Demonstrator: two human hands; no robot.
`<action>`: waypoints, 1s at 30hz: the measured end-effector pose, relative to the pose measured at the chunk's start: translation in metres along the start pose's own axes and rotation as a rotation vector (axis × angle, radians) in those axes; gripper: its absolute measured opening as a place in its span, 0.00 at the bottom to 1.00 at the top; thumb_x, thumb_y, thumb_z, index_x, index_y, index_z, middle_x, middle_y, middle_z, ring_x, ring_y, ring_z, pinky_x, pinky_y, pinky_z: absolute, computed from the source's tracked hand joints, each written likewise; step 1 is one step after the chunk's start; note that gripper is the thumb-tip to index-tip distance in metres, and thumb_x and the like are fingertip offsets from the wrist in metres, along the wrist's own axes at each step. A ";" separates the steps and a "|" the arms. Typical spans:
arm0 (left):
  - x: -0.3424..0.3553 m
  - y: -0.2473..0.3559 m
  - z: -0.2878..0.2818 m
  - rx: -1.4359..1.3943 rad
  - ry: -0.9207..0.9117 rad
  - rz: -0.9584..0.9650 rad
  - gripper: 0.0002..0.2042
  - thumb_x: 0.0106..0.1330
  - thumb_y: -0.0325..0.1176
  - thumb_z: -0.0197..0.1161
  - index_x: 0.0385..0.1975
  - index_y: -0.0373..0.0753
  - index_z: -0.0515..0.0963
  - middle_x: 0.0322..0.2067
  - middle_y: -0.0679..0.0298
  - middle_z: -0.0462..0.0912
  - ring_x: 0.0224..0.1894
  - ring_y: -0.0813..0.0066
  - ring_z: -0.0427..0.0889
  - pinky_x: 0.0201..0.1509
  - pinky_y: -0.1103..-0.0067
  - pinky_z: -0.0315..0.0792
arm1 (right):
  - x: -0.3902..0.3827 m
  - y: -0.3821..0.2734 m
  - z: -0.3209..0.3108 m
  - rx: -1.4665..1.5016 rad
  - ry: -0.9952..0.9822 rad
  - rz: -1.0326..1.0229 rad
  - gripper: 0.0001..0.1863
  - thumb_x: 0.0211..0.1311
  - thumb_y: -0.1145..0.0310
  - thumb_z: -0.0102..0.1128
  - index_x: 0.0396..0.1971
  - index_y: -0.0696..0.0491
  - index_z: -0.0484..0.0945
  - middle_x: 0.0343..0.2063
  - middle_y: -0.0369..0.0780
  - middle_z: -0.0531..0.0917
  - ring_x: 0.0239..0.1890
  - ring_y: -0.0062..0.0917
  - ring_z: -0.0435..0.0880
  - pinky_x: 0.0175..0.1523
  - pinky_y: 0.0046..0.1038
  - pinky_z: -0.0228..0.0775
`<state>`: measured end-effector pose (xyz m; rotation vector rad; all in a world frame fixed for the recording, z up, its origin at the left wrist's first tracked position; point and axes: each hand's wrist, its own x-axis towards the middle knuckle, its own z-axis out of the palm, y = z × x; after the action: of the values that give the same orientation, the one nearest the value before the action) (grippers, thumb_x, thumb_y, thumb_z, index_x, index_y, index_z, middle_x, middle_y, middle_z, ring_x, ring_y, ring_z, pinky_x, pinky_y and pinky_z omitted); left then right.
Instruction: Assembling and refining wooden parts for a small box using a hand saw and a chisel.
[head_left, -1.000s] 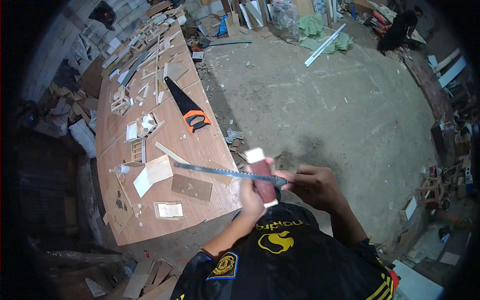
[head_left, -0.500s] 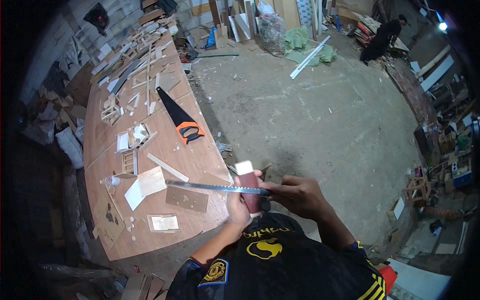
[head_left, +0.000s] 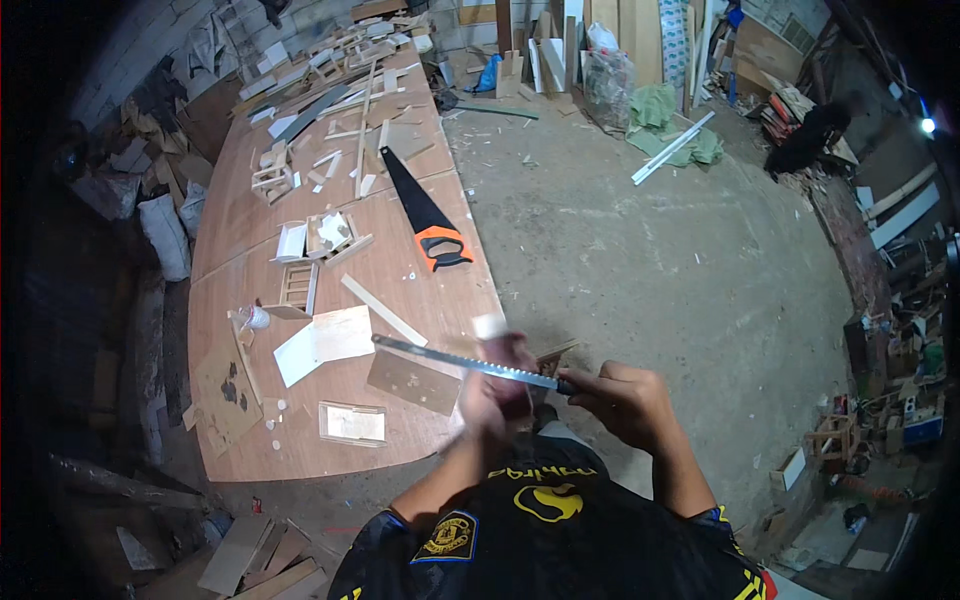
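Head view: left hand (head_left: 482, 408) blurred, fingers wrapped round dark red block (head_left: 514, 398), pale end jutting beyond fingertips. Right hand (head_left: 630, 400): fingers pinching dark end of toothed blade (head_left: 440, 358), which extends leftward from fingertips, across block; contact hard to tell. Orange-handled saw (head_left: 420, 205) on table (head_left: 430, 300), ahead of left fingers. Shallow wooden box (head_left: 352, 423) left of them.

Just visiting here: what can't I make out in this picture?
All in the head view:
Left hand: blurred, so its exact finger placement is unclear.
Dark red block with a pale end: blurred, partly covered by the thin, toothed metal blade.
Black handle of that blade: mostly hidden by the right hand.
Distant person in dark clothing: too small and dim to tell what their hands do.
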<state>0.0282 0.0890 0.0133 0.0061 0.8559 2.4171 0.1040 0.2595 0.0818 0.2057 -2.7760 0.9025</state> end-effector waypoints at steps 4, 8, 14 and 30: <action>-0.002 -0.005 -0.015 0.063 -0.066 0.046 0.24 0.68 0.45 0.38 0.52 0.30 0.68 0.34 0.61 0.77 0.37 0.73 0.76 0.45 0.79 0.68 | 0.010 -0.012 0.011 0.066 0.020 -0.061 0.21 0.45 0.72 0.71 0.44 0.47 0.83 0.15 0.39 0.69 0.17 0.30 0.69 0.23 0.31 0.62; 0.013 0.036 -0.042 -0.257 0.118 0.190 0.21 0.71 0.44 0.41 0.52 0.33 0.69 0.36 0.61 0.78 0.37 0.70 0.78 0.48 0.74 0.70 | 0.011 -0.016 0.008 -0.004 -0.063 0.015 0.20 0.47 0.69 0.70 0.45 0.44 0.83 0.17 0.39 0.73 0.20 0.30 0.74 0.25 0.31 0.67; 0.005 0.164 -0.108 -0.095 0.125 0.872 0.19 0.74 0.43 0.39 0.49 0.34 0.70 0.38 0.64 0.74 0.33 0.77 0.73 0.40 0.81 0.71 | -0.004 0.008 0.002 -0.069 -0.068 0.213 0.16 0.55 0.66 0.66 0.45 0.47 0.83 0.17 0.38 0.75 0.19 0.26 0.74 0.25 0.27 0.65; 0.012 0.054 -0.012 0.159 0.108 0.149 0.22 0.73 0.43 0.36 0.51 0.31 0.70 0.30 0.66 0.74 0.33 0.79 0.72 0.39 0.84 0.66 | 0.062 -0.023 0.060 0.300 -0.134 0.213 0.12 0.63 0.67 0.58 0.43 0.57 0.80 0.24 0.45 0.83 0.24 0.32 0.83 0.32 0.29 0.73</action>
<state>-0.0116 0.0537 0.0329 0.0005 1.1314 2.4989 0.0392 0.2012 0.0627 0.0163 -2.8088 1.4073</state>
